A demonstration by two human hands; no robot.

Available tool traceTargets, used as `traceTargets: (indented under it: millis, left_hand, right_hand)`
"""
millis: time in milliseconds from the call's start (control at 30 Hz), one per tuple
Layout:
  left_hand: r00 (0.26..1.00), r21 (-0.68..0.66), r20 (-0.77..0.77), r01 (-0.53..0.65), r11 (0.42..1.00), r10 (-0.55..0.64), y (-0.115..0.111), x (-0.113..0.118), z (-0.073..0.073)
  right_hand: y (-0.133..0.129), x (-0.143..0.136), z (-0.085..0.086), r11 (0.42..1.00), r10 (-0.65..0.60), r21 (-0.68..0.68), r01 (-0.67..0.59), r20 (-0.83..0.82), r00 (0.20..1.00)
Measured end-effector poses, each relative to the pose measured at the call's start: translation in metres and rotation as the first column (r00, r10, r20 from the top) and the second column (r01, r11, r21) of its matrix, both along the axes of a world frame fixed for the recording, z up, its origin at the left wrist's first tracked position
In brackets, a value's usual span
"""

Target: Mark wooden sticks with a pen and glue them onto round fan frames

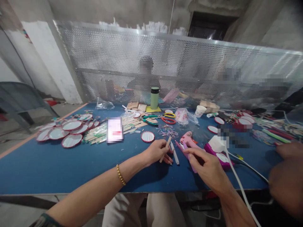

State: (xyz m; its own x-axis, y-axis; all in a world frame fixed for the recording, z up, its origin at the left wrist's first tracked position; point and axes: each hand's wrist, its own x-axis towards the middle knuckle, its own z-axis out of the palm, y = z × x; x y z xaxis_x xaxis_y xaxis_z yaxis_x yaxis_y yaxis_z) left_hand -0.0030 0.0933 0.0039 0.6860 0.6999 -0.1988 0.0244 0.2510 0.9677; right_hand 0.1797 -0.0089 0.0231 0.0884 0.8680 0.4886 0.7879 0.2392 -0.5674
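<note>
A flat wooden stick (165,149) stands at a slant in my left hand (158,152), pinched between thumb and fingers. To its right lies a white pen (175,154) on the blue table. My right hand (204,162) has thumb and fingers closed around a purple pen-like piece (190,156). Just beyond that hand rests a pink glue gun (188,139). A round white disc with a red rim (147,136) lies beyond my left hand. Colourful small pieces (167,130) are scattered behind the white pen.
Red-rimmed discs (72,125) are piled at the left beside bundled sticks (97,135) and a phone (115,130). Pliers (151,121) and a green bottle (154,98) stand farther back. A power strip (221,157) with white cable and another person's arm (287,176) are at the right.
</note>
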Motion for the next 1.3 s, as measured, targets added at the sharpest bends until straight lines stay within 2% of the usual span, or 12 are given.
traceTargets:
  millis: [100, 233, 333, 400, 500, 633, 733, 900, 967, 1067, 1200, 1300]
  left_hand:
    - [1.000, -0.021, 0.002, -0.027, 0.999, 0.027, 0.002, 0.004, -0.002]
    - [0.998, -0.037, 0.055, -0.026, 0.999, 0.028, 0.006, 0.010, -0.005]
    - [0.995, -0.035, 0.090, -0.029, 0.999, 0.032, 0.008, 0.011, -0.006]
    - [0.992, -0.016, 0.109, -0.058, 0.998, 0.059, 0.007, 0.008, -0.003]
    - [0.983, 0.052, 0.134, -0.133, 0.990, 0.125, 0.004, -0.003, 0.004]
    - [0.962, 0.174, 0.136, -0.257, 0.951, 0.235, 0.000, -0.017, 0.016]
    - [0.959, 0.238, 0.103, -0.283, 0.929, 0.266, -0.003, -0.020, 0.022]
    - [0.960, 0.170, 0.151, -0.261, 0.950, 0.237, -0.007, -0.017, 0.027]
    - [0.964, 0.158, 0.163, -0.234, 0.959, 0.208, -0.009, -0.016, 0.028]
    - [0.972, 0.180, 0.187, -0.175, 0.968, 0.141, -0.011, -0.016, 0.030]
    - [0.983, 0.207, 0.180, -0.085, 0.975, 0.047, -0.013, -0.016, 0.031]
    - [0.988, 0.193, 0.150, -0.005, 0.981, -0.025, -0.012, -0.016, 0.028]
  right_hand:
    - [-0.002, 0.000, 0.003, 1.000, -0.003, -0.007, 0.001, -0.215, 0.977]
    - [0.002, 0.000, -0.001, 0.998, 0.029, -0.029, -0.047, -0.449, 0.893]
    - [0.007, 0.000, -0.008, 0.991, 0.080, -0.033, -0.126, -0.613, 0.786]
    - [0.009, -0.001, -0.012, 0.975, 0.146, -0.011, -0.223, -0.723, 0.675]
    - [0.008, -0.005, -0.014, 0.934, 0.278, 0.086, -0.347, -0.783, 0.556]
    - [0.007, -0.015, -0.010, 0.886, 0.404, 0.163, -0.434, -0.731, 0.550]
    - [0.014, -0.027, 0.000, 0.896, 0.429, 0.261, -0.359, -0.717, 0.549]
    - [0.038, -0.050, 0.024, 0.915, 0.371, 0.401, -0.040, -0.801, 0.469]
    - [0.047, -0.056, 0.027, 0.916, 0.370, 0.398, -0.053, -0.788, 0.491]
    - [0.057, -0.062, 0.019, 0.927, 0.342, 0.365, -0.091, -0.718, 0.606]
    - [0.057, -0.068, 0.008, 0.930, 0.273, 0.367, -0.021, -0.650, 0.709]
    - [0.050, -0.072, 0.008, 0.915, 0.223, 0.402, 0.036, -0.578, 0.785]
